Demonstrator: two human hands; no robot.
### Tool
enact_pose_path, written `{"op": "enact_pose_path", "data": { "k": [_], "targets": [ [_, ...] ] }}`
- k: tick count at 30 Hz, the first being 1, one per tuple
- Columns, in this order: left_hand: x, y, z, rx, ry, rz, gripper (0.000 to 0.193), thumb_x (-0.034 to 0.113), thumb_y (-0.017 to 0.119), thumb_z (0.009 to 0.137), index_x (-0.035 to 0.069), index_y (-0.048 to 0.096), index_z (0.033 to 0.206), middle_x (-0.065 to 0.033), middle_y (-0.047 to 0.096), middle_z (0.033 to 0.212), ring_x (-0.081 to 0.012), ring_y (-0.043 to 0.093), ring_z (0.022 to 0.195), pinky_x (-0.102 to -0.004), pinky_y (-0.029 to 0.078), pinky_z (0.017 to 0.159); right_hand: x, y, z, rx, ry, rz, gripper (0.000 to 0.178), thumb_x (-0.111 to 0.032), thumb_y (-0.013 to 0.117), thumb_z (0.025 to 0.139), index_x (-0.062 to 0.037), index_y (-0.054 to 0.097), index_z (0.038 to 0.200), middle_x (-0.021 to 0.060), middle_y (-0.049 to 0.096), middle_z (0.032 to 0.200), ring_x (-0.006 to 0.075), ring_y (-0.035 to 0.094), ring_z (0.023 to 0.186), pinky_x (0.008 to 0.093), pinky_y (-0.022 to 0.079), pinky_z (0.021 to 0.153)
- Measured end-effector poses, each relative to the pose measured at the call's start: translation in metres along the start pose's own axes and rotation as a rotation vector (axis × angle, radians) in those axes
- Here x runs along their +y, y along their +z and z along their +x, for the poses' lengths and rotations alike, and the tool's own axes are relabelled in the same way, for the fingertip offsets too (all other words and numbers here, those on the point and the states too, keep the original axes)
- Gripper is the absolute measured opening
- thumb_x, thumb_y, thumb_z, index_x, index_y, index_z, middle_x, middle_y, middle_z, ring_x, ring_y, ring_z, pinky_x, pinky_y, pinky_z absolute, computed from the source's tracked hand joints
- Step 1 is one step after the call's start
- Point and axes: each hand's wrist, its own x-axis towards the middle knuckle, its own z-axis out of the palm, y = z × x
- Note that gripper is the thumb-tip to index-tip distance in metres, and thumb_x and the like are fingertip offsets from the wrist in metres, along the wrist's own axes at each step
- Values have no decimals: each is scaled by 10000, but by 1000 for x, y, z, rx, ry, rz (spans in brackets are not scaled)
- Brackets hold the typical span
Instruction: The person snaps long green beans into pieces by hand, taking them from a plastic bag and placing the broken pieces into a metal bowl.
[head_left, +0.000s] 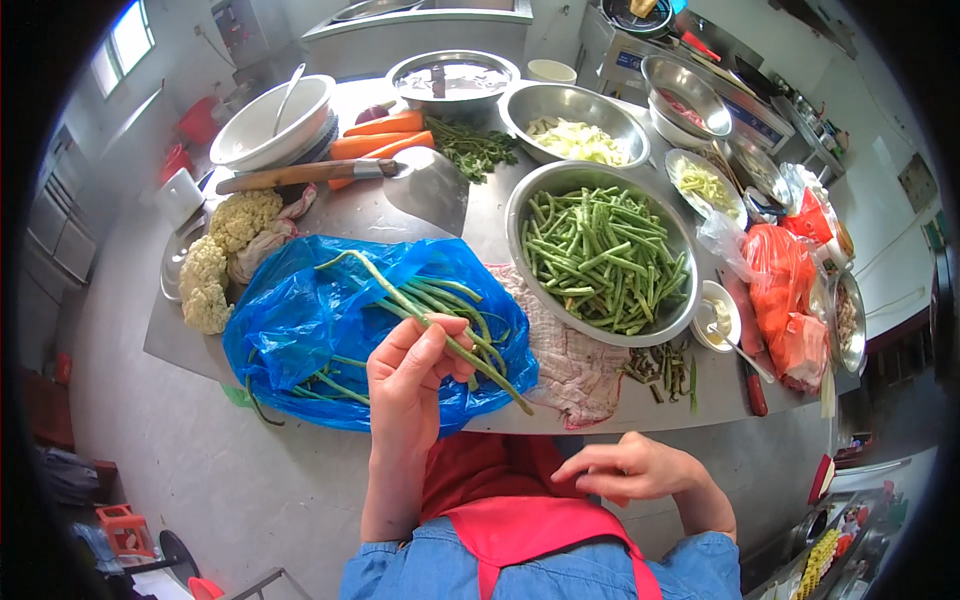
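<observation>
My left hand (408,375) is closed on long green beans (497,376), pinched between thumb and fingers. The held beans slant across the front of a blue plastic bag (290,320), whose open mouth shows more long beans (345,386). My right hand (640,468) hovers in front of the table's near edge, before the red apron (540,515). Its index finger points left, the others are loosely bent, and I see nothing in it. Beyond it stands a large steel bowl (516,232) full of cut green bean pieces (605,255).
Bean ends (660,370) lie beside a pinkish cloth (565,370). A red-handled knife (755,385) rests near a red bag (780,270). Cauliflower (207,285), carrots (375,146), a wood-handled cleaver (300,176) and a bowl of pale cut vegetables (515,105) stand farther back.
</observation>
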Motion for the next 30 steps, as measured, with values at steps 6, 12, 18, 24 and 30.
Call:
{"op": "enact_pose_path", "data": {
  "k": [6,12,18,24,30],
  "targets": [
    [5,4,-3,-18,-42,-43,221,126,527,964,-38,640,1060,-104,673,864,-116,625,661,-225,500,601,11,12,49,504,-247,-120,185,-164,603,922,-33,633,1050,76,657,797,149,642,698,266,528,667],
    [-7,12,-7,-27,-133,-44,203,115,560,949,-32,648,1059,-73,668,836,-60,549,648,-184,426,588,-3,8,94,264,-242,689,404,-296,433,983,58,608,1066,126,648,822,143,618,637,278,516,624],
    [-16,15,-8,52,-82,163,205,114,577,943,-19,650,1081,-34,658,845,-29,490,657,-170,371,604,-1,10,108,155,-200,939,309,-238,454,923,41,584,947,93,550,675,104,469,479,234,427,419],
    [-6,3,4,241,99,46,211,117,577,947,-29,656,1078,-35,659,866,-37,524,702,-179,400,630,3,15,109,349,-184,803,205,-177,454,936,-24,532,824,-5,432,620,36,313,466,208,307,383],
    [-12,25,-29,42,240,187,114,26,565,918,-51,648,924,-99,632,849,-133,560,726,-231,436,634,-1,20,123,728,-326,701,209,-181,422,986,-49,519,856,-17,451,666,19,328,490,177,293,399]
  ]
}}
